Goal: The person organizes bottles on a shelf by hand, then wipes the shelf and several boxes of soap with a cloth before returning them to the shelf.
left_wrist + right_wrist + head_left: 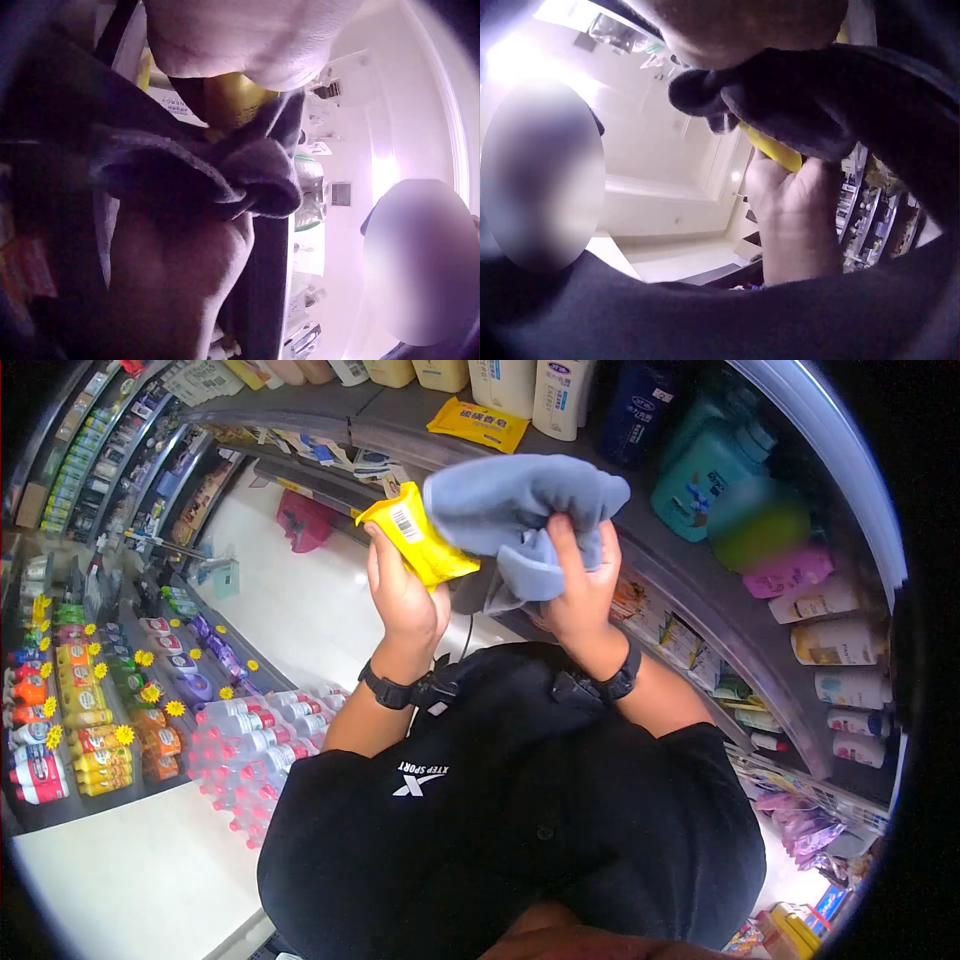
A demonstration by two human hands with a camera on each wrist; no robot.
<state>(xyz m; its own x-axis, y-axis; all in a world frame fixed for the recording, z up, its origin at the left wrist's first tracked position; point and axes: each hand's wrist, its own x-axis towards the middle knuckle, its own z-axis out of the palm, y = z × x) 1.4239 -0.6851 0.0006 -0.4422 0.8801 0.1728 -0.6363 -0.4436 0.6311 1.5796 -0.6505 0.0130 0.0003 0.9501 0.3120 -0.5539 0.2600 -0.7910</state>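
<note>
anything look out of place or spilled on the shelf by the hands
Only mildly: an unheld yellow packet lies flat at the front of the shelf, while bottles behind it stand upright. I see no spill.

Yellow packet (775, 150) in left hand (793, 202)

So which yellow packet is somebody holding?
The yellow packet in the left hand, next to the grey-blue cloth. You can see its barcode. The other one lies on the shelf, near the bottles.
</note>
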